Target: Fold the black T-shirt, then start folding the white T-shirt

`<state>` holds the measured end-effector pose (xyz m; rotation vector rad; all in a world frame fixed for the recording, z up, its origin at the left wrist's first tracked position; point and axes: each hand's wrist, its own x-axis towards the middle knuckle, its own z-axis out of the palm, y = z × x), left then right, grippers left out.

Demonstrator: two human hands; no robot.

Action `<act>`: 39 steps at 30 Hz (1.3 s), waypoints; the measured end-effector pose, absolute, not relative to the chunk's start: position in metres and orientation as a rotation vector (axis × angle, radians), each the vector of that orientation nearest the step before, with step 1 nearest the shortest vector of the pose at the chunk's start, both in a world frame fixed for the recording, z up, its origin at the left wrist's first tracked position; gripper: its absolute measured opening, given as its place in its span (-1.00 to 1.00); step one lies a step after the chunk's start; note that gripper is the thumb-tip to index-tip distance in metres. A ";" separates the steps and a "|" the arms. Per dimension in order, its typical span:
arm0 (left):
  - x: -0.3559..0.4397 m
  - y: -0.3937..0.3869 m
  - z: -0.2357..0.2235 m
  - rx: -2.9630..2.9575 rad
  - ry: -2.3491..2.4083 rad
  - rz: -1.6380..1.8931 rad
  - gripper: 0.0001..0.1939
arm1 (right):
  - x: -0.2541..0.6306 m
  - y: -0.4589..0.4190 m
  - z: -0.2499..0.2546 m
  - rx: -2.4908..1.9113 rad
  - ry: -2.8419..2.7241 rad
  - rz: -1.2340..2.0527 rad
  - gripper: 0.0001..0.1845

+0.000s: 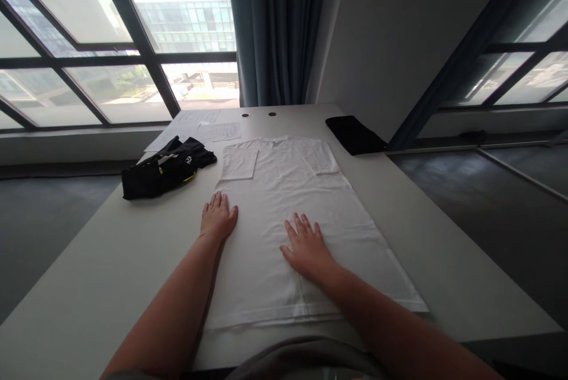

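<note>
A white T-shirt (266, 250) lies spread out on the table, its collar toward the far end and its hem toward me. Both short sleeves are laid inward over the body of the shirt. My left hand (218, 215) rests flat at the shirt's left edge, fingers stretched forward and thumb out to the side. On the middle of the shirt lies my right hand (306, 245), palm down with fingers spread. Small wrinkles run across the cloth around it. Neither hand grips anything.
On the white table (110, 267), a crumpled black garment (164, 170) sits at left and a folded black cloth (355, 134) at far right. Printed papers (219, 131) lie behind the garment. Two round holes pierce the far edge, before a blue curtain (277, 31) and windows.
</note>
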<state>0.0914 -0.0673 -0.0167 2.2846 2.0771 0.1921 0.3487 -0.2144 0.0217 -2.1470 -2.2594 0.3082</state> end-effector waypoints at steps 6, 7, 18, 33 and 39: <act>0.094 -0.068 -0.012 2.269 2.082 0.263 -0.31 | 0.289 -0.151 0.060 -1.747 -2.400 0.277 -0.23; 0.094 -0.068 -0.011 2.267 2.080 0.262 -0.31 | 0.284 -0.141 0.056 -1.759 -2.405 0.297 -0.22; 0.096 -0.067 -0.009 2.241 2.112 0.320 -0.36 | 0.299 -0.127 0.000 -1.789 -2.444 0.320 -0.23; 0.094 -0.066 -0.008 2.220 2.104 0.319 -0.34 | 0.380 -0.133 -0.007 -2.123 -2.321 0.210 -0.31; 0.094 -0.065 -0.010 2.231 2.111 0.324 -0.34 | 0.386 -0.093 -0.011 -2.301 -2.163 0.176 -0.24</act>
